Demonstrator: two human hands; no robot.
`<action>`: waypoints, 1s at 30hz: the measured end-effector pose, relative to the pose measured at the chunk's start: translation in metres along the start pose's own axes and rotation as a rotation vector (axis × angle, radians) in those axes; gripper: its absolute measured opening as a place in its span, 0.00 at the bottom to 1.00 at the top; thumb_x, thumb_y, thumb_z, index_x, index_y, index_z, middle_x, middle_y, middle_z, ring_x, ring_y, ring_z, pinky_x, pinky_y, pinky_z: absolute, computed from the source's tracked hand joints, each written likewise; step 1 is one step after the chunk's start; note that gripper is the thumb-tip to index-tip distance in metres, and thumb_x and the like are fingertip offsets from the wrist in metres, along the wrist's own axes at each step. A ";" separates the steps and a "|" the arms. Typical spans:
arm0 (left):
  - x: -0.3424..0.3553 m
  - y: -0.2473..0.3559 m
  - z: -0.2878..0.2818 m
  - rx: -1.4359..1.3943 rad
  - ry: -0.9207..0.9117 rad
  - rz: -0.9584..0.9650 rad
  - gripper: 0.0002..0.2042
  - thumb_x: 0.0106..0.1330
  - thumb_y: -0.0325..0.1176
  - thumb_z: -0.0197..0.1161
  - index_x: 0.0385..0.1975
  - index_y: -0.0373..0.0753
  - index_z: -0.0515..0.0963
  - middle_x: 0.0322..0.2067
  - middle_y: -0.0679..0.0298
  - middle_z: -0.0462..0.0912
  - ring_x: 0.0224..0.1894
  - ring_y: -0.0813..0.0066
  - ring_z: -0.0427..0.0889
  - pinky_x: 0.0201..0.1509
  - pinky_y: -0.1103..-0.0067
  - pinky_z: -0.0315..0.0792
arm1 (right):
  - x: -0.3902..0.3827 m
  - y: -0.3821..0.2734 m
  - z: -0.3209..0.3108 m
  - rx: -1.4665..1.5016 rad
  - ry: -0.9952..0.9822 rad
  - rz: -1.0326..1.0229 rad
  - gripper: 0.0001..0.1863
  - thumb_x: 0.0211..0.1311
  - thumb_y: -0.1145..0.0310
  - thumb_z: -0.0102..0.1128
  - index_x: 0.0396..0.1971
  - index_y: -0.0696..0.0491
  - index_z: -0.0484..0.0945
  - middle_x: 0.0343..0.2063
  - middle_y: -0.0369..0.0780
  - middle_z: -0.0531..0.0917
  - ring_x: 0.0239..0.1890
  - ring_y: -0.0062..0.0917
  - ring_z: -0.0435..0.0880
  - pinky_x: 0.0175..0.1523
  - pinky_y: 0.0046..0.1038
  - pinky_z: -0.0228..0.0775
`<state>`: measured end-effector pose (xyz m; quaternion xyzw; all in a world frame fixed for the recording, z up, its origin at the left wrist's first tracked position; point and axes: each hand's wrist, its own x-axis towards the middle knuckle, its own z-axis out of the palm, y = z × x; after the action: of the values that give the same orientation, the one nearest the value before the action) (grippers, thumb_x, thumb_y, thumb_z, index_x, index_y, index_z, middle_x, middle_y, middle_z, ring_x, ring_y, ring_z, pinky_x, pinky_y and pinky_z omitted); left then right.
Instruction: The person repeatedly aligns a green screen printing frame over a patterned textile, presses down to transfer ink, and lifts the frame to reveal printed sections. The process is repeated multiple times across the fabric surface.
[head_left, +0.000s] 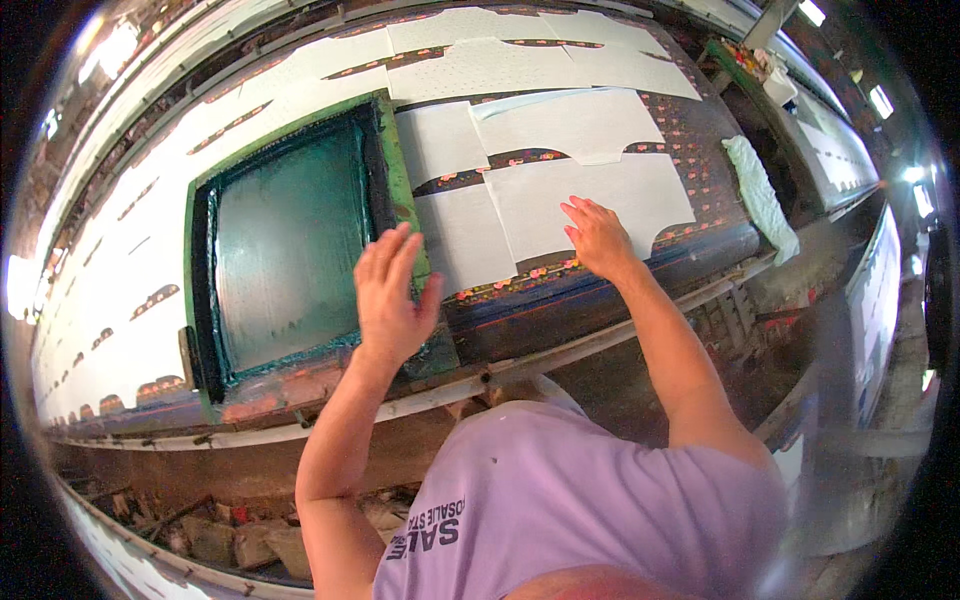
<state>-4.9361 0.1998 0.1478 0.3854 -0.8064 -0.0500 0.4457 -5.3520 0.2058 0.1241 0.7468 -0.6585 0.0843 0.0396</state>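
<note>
A green-edged screen-printing frame (398, 165) with dark teal mesh (285, 250) lies on the long table. My left hand (393, 295) is at the frame's right side, fingers stretched out and thumb apart, with nothing in it; I cannot tell whether it touches the frame. Cut white fabric pieces (575, 195) lie flat to the right of the frame. Over the nearer of these, my right hand (602, 238) is open, its fingers loosely bent and holding nothing. Whether its fingertips touch the fabric is unclear.
More white pieces (480, 65) cover the far side, and others (110, 270) lie left of the frame. A crumpled pale green cloth (760, 200) rests at the table's right end. A metal rail (540, 362) runs along the near edge. Another table (835, 150) stands at the far right.
</note>
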 end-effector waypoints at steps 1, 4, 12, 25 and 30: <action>-0.001 0.011 0.012 -0.039 -0.051 -0.032 0.31 0.64 0.29 0.76 0.69 0.35 0.77 0.73 0.50 0.77 0.74 0.44 0.74 0.80 0.53 0.65 | 0.002 0.005 -0.003 0.003 -0.006 -0.008 0.26 0.79 0.58 0.62 0.71 0.52 0.79 0.74 0.50 0.77 0.76 0.48 0.74 0.78 0.51 0.66; -0.013 0.043 0.048 -0.113 -0.208 -0.091 0.32 0.64 0.31 0.77 0.70 0.36 0.77 0.74 0.49 0.76 0.75 0.43 0.73 0.81 0.51 0.64 | 0.016 0.023 -0.009 -0.042 0.014 -0.008 0.27 0.79 0.59 0.61 0.73 0.52 0.77 0.73 0.51 0.78 0.75 0.50 0.75 0.77 0.52 0.67; -0.007 0.074 0.087 -0.256 -0.481 -0.060 0.29 0.66 0.31 0.77 0.68 0.39 0.78 0.70 0.52 0.80 0.73 0.45 0.76 0.77 0.52 0.69 | 0.131 0.059 0.037 0.001 0.030 -0.010 0.28 0.80 0.52 0.60 0.72 0.51 0.78 0.73 0.49 0.78 0.74 0.49 0.76 0.75 0.53 0.69; 0.028 0.089 0.106 -0.137 -0.298 -0.288 0.21 0.65 0.27 0.77 0.58 0.37 0.82 0.57 0.54 0.88 0.61 0.49 0.86 0.63 0.57 0.80 | 0.322 0.070 0.120 -0.017 -0.054 -0.069 0.29 0.81 0.49 0.56 0.77 0.39 0.76 0.80 0.40 0.71 0.80 0.55 0.66 0.81 0.58 0.60; 0.045 0.087 0.117 -0.108 -0.344 -0.334 0.21 0.65 0.25 0.76 0.58 0.37 0.83 0.57 0.54 0.88 0.61 0.49 0.87 0.64 0.58 0.81 | 0.360 0.092 0.146 0.104 0.210 -0.328 0.28 0.80 0.53 0.59 0.76 0.38 0.76 0.80 0.39 0.71 0.81 0.48 0.67 0.82 0.52 0.61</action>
<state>-5.0885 0.1997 0.1456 0.4749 -0.7917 -0.2308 0.3074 -5.3900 -0.1823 0.0395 0.8322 -0.5150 0.1879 0.0825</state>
